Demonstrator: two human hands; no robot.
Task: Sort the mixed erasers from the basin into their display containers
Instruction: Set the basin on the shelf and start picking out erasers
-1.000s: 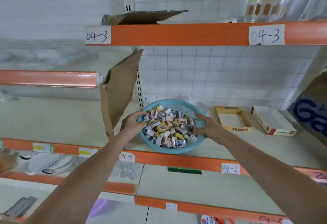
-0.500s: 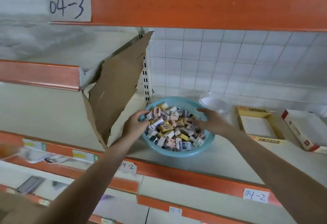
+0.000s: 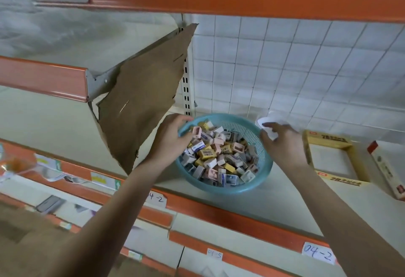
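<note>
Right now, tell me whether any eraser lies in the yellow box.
No: the yellow box shows only a bare floor; the erasers lie in the blue basin.

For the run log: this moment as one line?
stage: sorting not started | round blue plastic basin: full of mixed erasers | left hand: grips left rim | right hand: open, at right rim

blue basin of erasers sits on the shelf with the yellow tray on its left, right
No. The head view shows the yellow tray on the right of the blue basin, not its left. The erasers and the shelf are as you say.
</note>
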